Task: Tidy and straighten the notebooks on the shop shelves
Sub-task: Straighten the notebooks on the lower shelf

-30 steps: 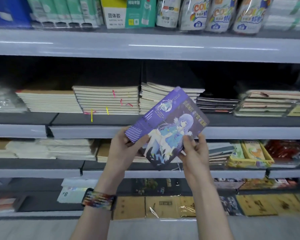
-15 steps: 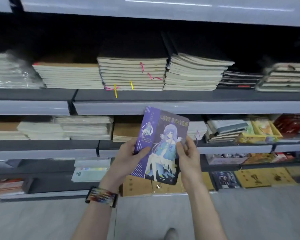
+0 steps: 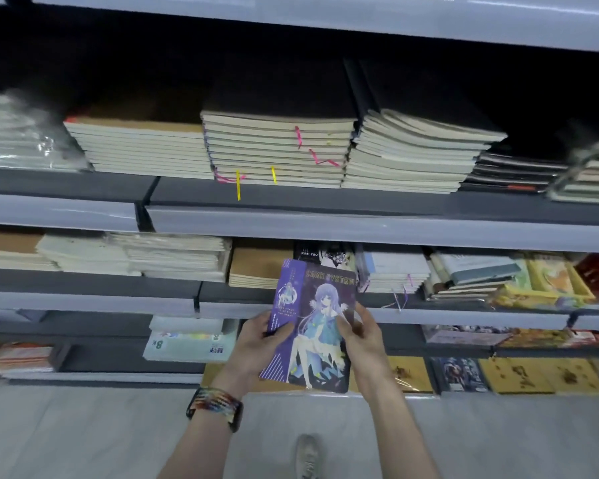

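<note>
A purple notebook (image 3: 312, 326) with an anime girl on its cover stands nearly upright in front of the lower shelves. My left hand (image 3: 256, 344) grips its left edge, thumb on the cover. My right hand (image 3: 363, 337) holds its right edge. Behind its top edge a dark-covered notebook (image 3: 322, 253) lies on the second shelf (image 3: 90, 281), between a brown-covered stack (image 3: 256, 271) and a white stack (image 3: 391, 271). Cream stacks (image 3: 277, 150) fill the shelf above.
A slanted stack (image 3: 415, 153) and dark notebooks (image 3: 512, 171) lie on the upper shelf to the right. Colourful packs (image 3: 547, 281) sit at the far right. Yellow-brown notebooks (image 3: 512, 375) line the bottom shelf. My shoe (image 3: 306, 456) is on the grey floor.
The notebook has come down from the upper shelf level to the lower shelves and turned from tilted to nearly upright. Both hands kept hold of it. The view has tipped downward.
</note>
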The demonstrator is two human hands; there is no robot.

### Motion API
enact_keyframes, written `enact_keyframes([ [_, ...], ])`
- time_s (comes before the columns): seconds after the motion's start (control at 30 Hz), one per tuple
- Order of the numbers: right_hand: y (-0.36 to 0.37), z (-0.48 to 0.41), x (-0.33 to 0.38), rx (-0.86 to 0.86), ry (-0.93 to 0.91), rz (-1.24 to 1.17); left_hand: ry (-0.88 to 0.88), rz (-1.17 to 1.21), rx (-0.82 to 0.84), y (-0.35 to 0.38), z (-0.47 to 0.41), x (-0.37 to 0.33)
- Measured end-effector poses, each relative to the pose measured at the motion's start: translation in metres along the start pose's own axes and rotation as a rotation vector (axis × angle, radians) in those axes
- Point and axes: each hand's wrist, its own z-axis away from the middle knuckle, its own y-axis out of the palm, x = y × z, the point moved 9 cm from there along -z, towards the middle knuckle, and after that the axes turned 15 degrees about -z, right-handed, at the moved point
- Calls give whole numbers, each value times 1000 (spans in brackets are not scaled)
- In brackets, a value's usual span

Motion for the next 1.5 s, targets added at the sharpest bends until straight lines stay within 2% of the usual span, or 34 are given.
enact_keyframes([
  [0.17, 11, -27, 2, 115, 81, 102, -57, 9, -89, -1, -28, -4],
  [0.37, 31, -51, 15, 374, 72, 314, -80, 30, -177, 2, -67, -19],
  [0.6, 38, -79, 28, 460, 98, 622, -66, 16, -234, 11, -103, -36],
  [0.8, 46, -103, 47, 398, -58, 805, -37, -184, -270, 12, -130, -46],
  [0.97, 40, -125, 53, 270, -107, 789, -9, -334, -291, 14, -137, -47],
  [1.17, 36, -130, 56, 192, -156, 783, 18, -472, -257, 20, -138, -40],
  [1.4, 28, -132, 42, -7, -246, 816, 52, -576, -317, 24, -134, -32],
  [1.5, 23, -129, 42, -106, -264, 820, 42, -539, -341, 25, -131, -26],
])
